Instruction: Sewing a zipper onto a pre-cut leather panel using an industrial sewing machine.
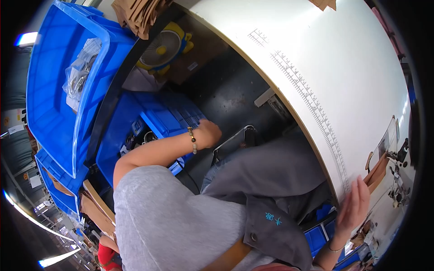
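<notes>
- While I lean to my left, my left hand reaches down beside the white worktable, at the low blue crate on the dark floor; the knuckles are toward the camera and the fingers are hidden, so I cannot tell whether they are curled on anything.
- Left wrist: a beaded bracelet, between hand and forearm.
- My right hand lies open, fingers straight and close together, flat on the near edge of the worktable, just touching the printed ruler scale that runs along that edge. It holds nothing.
- Low blue crate: below the table edge, on its left side; dark small parts and a cable show inside it, too small to name.
- Large blue bin: further left of the table, raised and tilted, with clear plastic bags of small items inside.
- Small yellow fan: under the table's far curve, above the low crate in the view.
- Brown cardboard pieces: at the table's far left edge, above the fan.
- Black-framed chair or stool part: just right of my left hand, under the table.
- Grey apron: across my lap, between my two hands.
- Brown flat pieces: on the tabletop, just beyond my right hand.
</notes>
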Available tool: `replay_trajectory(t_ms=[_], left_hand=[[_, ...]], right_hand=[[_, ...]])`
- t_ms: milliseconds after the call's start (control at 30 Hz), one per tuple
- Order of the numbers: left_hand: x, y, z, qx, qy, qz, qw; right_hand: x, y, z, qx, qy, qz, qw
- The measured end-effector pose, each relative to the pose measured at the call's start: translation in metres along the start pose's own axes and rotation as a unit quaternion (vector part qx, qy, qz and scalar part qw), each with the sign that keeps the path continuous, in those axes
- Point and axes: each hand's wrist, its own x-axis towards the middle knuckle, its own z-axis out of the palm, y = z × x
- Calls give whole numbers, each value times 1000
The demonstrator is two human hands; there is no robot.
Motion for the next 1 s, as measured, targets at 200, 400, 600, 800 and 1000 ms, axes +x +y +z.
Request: replay_trajectory(t_ms=[200,400,600,800,1000], left_hand=[[-2,12,-56,-98,206,111,967],[-37,32,-102,-49,387,214,896],[-49,58,-132,-120,415,220,875],[-36,77,-154,-73,463,237,851],[-51,111,-180,40,605,266,749]], right_hand=[[7,-26,14,22,-33,-37,999],[-11,-28,11,-34,24,-3,999],[-37,-17,19,42,84,120,988],[-45,-19,34,83,166,99,978],[-40,7,11,55,133,-9,989]])
